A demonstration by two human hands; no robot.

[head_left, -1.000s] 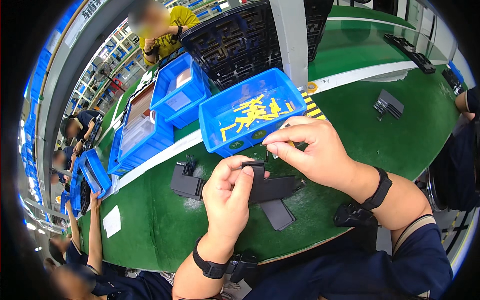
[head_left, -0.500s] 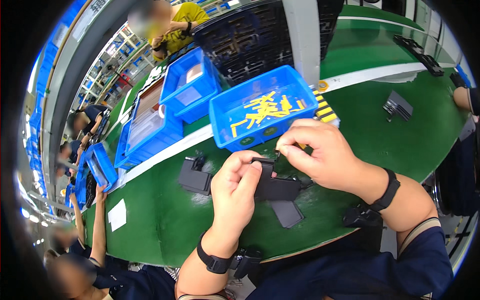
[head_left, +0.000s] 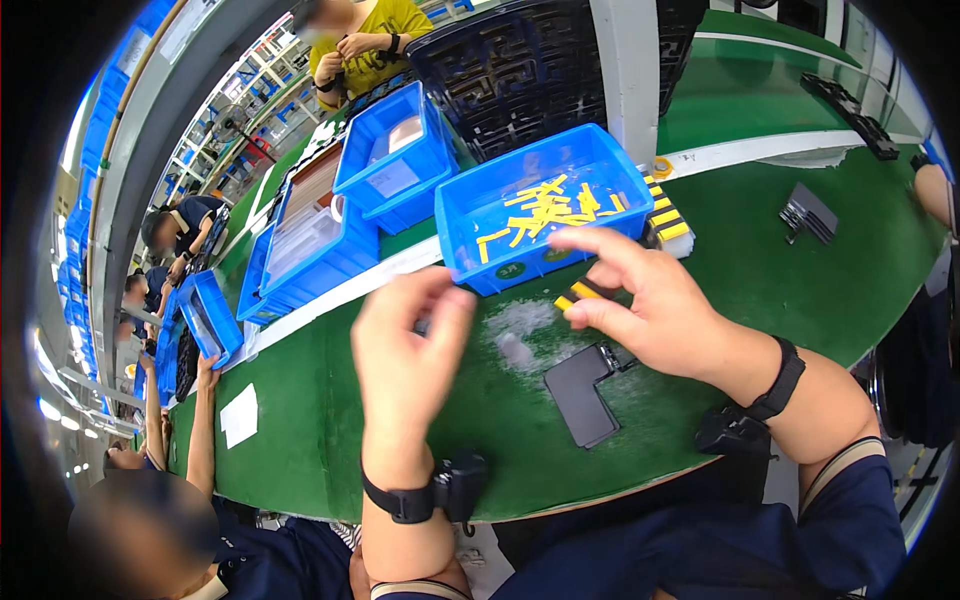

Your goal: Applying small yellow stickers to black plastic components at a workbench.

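My left hand (head_left: 405,355) is raised over the table left of centre, fingers curled and blurred; whether it holds anything does not show. My right hand (head_left: 655,315) is in front of the blue bin (head_left: 465,270), its index finger stretched out and the thumb apart from it. A yellow-and-black striped strip (head_left: 580,294) sticks out of its grip, the rest hidden by the palm. Below that hand a dark grey L-shaped flat part (head_left: 580,395) lies on the green table (head_left: 310,430). Yellow strips (head_left: 550,210) lie loose inside the bin.
More blue bins (head_left: 395,180) stand at the back left. A striped yellow-and-black block (head_left: 668,215) sits beside the bin. Another dark part (head_left: 808,213) lies at right, with a black tray (head_left: 850,115) beyond. A white post (head_left: 630,75) rises behind. Co-workers sit left and across.
My left hand has moved left, away from the dark L-shaped part, which now lies on the table. My right index finger has opened from its pinch, showing the striped strip. The view has shifted slightly.
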